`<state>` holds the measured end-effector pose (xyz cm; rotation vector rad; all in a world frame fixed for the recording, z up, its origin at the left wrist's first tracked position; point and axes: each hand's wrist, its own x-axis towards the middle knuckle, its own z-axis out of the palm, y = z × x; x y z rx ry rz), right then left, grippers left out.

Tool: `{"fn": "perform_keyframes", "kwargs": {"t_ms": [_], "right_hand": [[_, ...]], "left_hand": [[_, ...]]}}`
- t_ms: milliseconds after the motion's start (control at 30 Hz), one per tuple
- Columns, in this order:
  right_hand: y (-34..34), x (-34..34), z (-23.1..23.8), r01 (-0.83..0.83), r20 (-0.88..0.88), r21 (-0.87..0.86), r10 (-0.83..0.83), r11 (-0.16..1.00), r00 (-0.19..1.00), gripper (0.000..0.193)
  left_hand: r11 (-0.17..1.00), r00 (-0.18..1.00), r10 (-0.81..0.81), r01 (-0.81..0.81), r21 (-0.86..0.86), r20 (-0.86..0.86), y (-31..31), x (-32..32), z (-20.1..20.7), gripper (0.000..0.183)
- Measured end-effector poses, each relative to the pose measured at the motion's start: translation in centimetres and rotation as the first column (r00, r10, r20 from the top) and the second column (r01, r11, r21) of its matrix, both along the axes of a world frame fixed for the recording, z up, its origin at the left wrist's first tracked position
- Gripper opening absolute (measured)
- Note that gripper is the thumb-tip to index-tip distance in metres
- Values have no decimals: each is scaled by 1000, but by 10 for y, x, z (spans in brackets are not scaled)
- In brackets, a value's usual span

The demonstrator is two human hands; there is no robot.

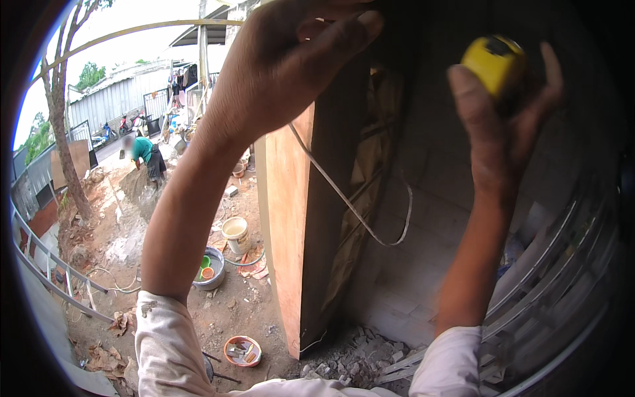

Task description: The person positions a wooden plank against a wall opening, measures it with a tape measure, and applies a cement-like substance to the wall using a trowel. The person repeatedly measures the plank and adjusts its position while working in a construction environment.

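Observation:
My left hand [291, 73] is raised at the top edge, next to a wooden post [286, 231]. Its thumb and a finger curl toward each other, but the fingertips are partly cut off, and whatever they may hold cannot be made out. Up at the right, my right hand [499, 132] grips a yellow tape measure [493, 66] between thumb and fingers, in front of a dark block wall. A thin yellowish strip [139, 30] arcs from the left toward my left forearm and passes behind it. Below my left hand, a pale cable [350, 205] hangs in a loop across the post.
A person [142, 151] in a green shirt bends over a sand heap. Below stand a white bucket [235, 233], a grey tub [213, 278] and an orange basin [243, 351] with tools. Rubble [360, 354] lies at the wall's foot. Metal bars [549, 264] curve at the right.

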<state>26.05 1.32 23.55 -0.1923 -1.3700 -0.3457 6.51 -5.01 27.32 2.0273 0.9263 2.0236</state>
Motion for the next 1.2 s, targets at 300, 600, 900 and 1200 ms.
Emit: {"fn": "perform_keyframes", "kwargs": {"t_ms": [300, 600, 900, 1200], "right_hand": [[-40, -29, 22, 32, 640, -27, -8, 999, 769, 70], [-66, 60, 20, 708, 642, 215, -643, 673, 417, 82], [-111, 106, 65, 797, 562, 363, -796, 483, 226, 76], [-119, 103, 64, 808, 614, 302, -752, 505, 241, 72]], "left_hand": [[896, 759, -395, 444, -32, -517, 17, -74, -2, 58], [990, 992, -124, 123, 67, 4, 105, -184, -4, 52], [998, 981, -43, 31, 63, 190, 177, -193, 14, 34], [993, 989, 106, -111, 48, 100, 164, -188, 18, 36]]}}
